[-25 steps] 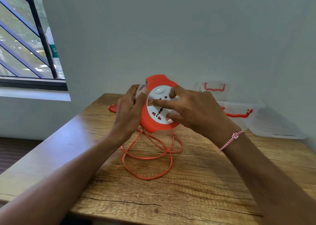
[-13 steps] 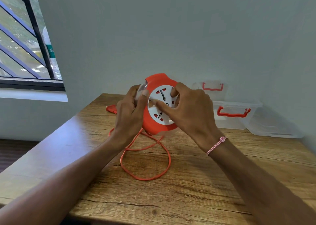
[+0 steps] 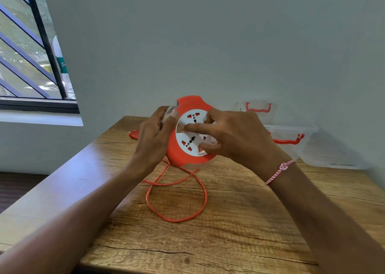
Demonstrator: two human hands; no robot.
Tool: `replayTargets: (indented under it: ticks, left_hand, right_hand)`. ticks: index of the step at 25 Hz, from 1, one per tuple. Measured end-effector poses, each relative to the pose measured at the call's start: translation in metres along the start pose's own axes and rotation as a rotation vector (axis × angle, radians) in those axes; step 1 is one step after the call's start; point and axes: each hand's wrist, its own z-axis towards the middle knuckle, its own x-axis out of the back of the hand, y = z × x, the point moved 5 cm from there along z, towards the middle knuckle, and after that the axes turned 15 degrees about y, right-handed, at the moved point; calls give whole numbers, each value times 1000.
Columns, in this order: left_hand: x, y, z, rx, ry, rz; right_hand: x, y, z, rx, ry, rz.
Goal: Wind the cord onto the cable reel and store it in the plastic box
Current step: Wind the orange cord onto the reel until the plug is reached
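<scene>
An orange cable reel (image 3: 179, 150) with a white socket face is held upright above the wooden table (image 3: 239, 221). My left hand (image 3: 155, 136) grips its left rim, thumb on the edge. My right hand (image 3: 235, 139) lies over the white face, fingers curled on it. An orange cord (image 3: 183, 198) hangs from the reel's bottom and lies in a loop on the table. The orange plug end (image 3: 134, 134) peeks out behind my left hand. A clear plastic box (image 3: 291, 140) with an orange handle stands at the back right.
A clear lid (image 3: 258, 109) with an orange handle leans on the wall behind the box. Another clear lid (image 3: 333, 159) lies flat at the far right. The wall sits close behind the table; a barred window (image 3: 31, 65) is at the left.
The white socket face has turned under my right hand, and the loose cord on the table has shrunk from several loops to a smaller one. Both hands stay on the reel.
</scene>
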Motion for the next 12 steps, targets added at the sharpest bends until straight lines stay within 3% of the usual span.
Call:
replayTargets:
  ticks: [12]
  left_hand:
    - [1, 9, -5, -129, 87, 71]
  right_hand:
    - [-8, -7, -2, -500, 204, 174]
